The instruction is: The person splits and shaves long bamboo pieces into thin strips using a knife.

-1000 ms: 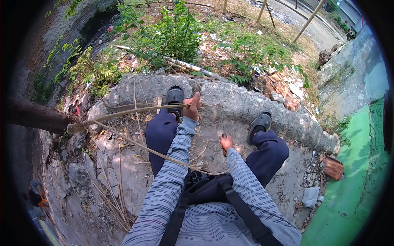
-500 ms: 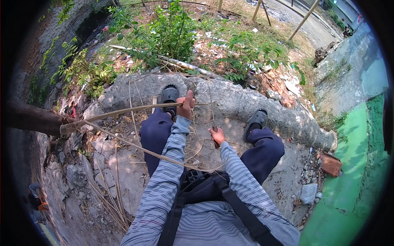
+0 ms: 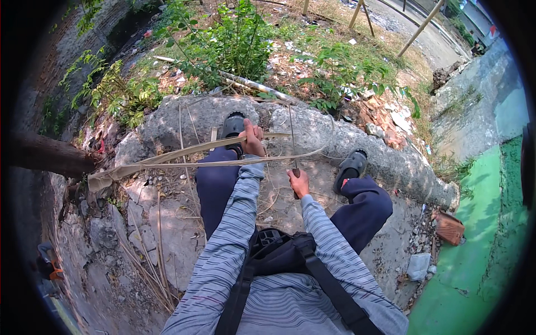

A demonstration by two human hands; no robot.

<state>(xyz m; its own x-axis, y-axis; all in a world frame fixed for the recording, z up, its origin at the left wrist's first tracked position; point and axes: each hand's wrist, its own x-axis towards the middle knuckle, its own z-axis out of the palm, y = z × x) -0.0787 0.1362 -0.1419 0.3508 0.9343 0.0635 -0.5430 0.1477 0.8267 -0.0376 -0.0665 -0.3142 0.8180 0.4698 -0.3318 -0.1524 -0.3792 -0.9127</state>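
Note:
My left hand (image 3: pixel 254 139) is closed around a long pale bamboo strip (image 3: pixel 190 151), thumb pointing up. The strip runs left from my hand to a split end, its other tip reaching just past my fingers. From that left end a second, thinner strip (image 3: pixel 223 162) extends rightward in front of my left wrist and bends past the knife. My right hand (image 3: pixel 300 183) grips the dark handle of a thin-bladed knife (image 3: pixel 296 171), its blade pointing away from me. Whether the blade touches either strip, I cannot tell.
Loose thin strips (image 3: pixel 161 251) lie on the cracked concrete at left. A dark post (image 3: pixel 50 156) juts in there. Beyond my feet run a rough concrete ledge (image 3: pixel 312 131) and leafy plants (image 3: pixel 240 47). At right are an orange-brown block (image 3: pixel 449 228) and a green wall (image 3: pixel 474 223).
The thinner strip has swung up and away from over my left forearm and lap, and now lies nearly level past my left wrist. Both hands keep their holds.

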